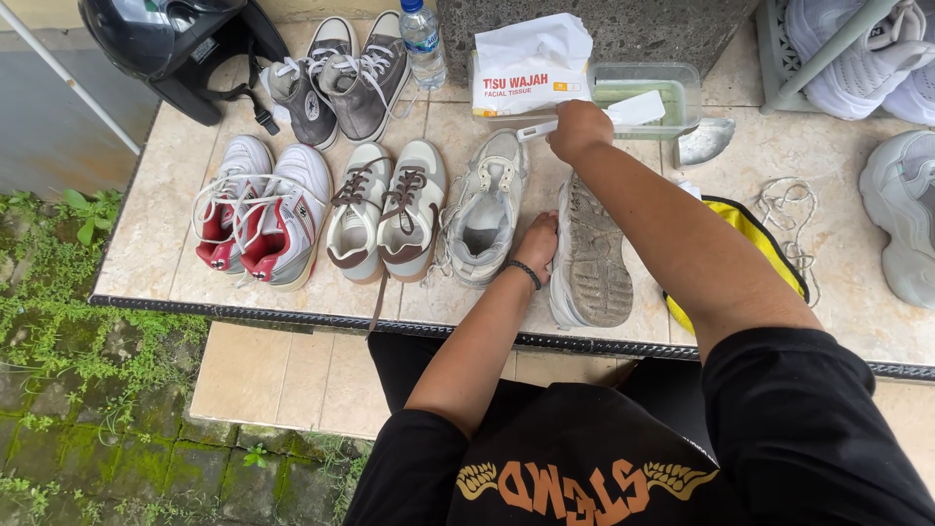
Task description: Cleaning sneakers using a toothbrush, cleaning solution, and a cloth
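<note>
My left hand [539, 244] grips the side of a grey sneaker [589, 255] that lies sole-up on the tiled table [146, 234]. My right hand [577, 129] holds a white brush [623, 111] by its handle, with the brush head over a clear plastic container [651, 93] of greenish water at the back. The matching grey sneaker [484, 209] stands upright just left of my left hand.
Left of it are a cream-and-brown pair [385, 209], a white-and-red pair [261, 212] and a grey canvas pair [336, 83]. A black helmet [175, 44], water bottle [422, 41], tissue pack [531, 66], yellow-edged bag [755, 244], loose laces [789, 219] and more white shoes [901, 209] surround them.
</note>
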